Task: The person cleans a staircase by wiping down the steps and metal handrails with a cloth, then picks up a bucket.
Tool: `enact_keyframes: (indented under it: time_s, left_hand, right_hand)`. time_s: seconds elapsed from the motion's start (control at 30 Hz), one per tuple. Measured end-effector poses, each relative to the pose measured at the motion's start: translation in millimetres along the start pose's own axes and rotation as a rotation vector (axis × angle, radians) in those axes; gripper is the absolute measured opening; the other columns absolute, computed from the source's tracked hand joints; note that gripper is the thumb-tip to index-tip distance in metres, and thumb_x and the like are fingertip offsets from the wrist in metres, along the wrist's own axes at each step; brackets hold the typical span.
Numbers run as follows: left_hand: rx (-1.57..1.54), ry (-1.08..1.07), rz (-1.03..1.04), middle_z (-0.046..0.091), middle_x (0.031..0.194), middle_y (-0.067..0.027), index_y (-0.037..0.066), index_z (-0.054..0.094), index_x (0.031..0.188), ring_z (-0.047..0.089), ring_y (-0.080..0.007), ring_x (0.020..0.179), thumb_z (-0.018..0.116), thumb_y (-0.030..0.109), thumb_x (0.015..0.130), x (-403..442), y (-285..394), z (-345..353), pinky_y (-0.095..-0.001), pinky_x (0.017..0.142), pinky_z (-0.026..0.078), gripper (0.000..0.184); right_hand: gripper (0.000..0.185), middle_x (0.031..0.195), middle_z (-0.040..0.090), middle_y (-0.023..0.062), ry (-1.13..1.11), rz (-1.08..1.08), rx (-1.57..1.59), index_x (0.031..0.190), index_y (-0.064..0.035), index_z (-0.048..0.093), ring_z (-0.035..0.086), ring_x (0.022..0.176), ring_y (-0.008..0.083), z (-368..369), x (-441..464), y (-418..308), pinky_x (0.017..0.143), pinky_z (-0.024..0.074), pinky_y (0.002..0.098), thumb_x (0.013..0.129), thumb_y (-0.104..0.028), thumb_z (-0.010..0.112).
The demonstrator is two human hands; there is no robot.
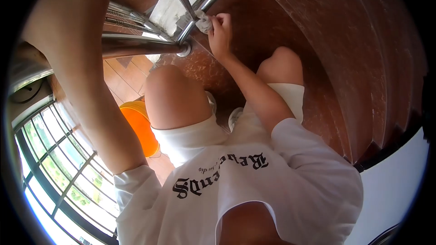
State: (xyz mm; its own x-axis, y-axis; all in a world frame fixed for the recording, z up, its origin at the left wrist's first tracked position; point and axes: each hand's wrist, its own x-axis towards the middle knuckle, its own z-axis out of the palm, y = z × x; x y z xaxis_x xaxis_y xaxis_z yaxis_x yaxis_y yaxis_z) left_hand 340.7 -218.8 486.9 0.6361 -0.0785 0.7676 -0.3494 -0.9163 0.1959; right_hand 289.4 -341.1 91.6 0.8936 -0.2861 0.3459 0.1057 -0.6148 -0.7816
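My right hand is closed, its fingers pinching a crumpled whitish cloth. The cloth is pressed against the metal stair railing, close to where an upright post meets the low bar. Part of the cloth is hidden behind my fingers. On the left, my left arm stretches up past the thick handrail and leaves the picture at the top, so my left hand is out of sight.
Reddish-brown curved stairs wind up on the right. An orange bucket stands on the tiled floor beside my left knee. A barred window is at lower left. A white wall shows at lower right.
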Motion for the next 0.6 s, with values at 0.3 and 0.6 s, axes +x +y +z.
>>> enact_keyframes:
  time_s: [0.3,0.6]
  left_hand:
    - [0.054,0.000,0.029,0.069,0.069,-0.0018,0.012,0.074,0.110,0.065,-0.0159,0.062,0.059,0.062,0.105,0,-5,-4,-0.0351,0.059,0.048,0.053]
    - [0.114,0.030,0.059,0.072,0.070,-0.0013,0.014,0.075,0.113,0.071,-0.0184,0.066,0.062,0.065,0.102,5,-14,-6,-0.0368,0.062,0.052,0.054]
  right_hand:
    - [0.010,0.112,0.062,0.0078,-0.208,-0.396,-0.028,0.108,-0.0069,0.068,0.067,0.101,0.0287,80,-28,-5,0.084,0.0573,0.0387,0.098,-0.009,0.065]
    - [0.029,0.114,0.059,0.0116,0.333,-0.029,0.140,0.112,-0.0064,0.070,0.063,0.104,0.0369,-11,51,-26,0.086,0.0560,0.0447,0.087,0.008,0.064]
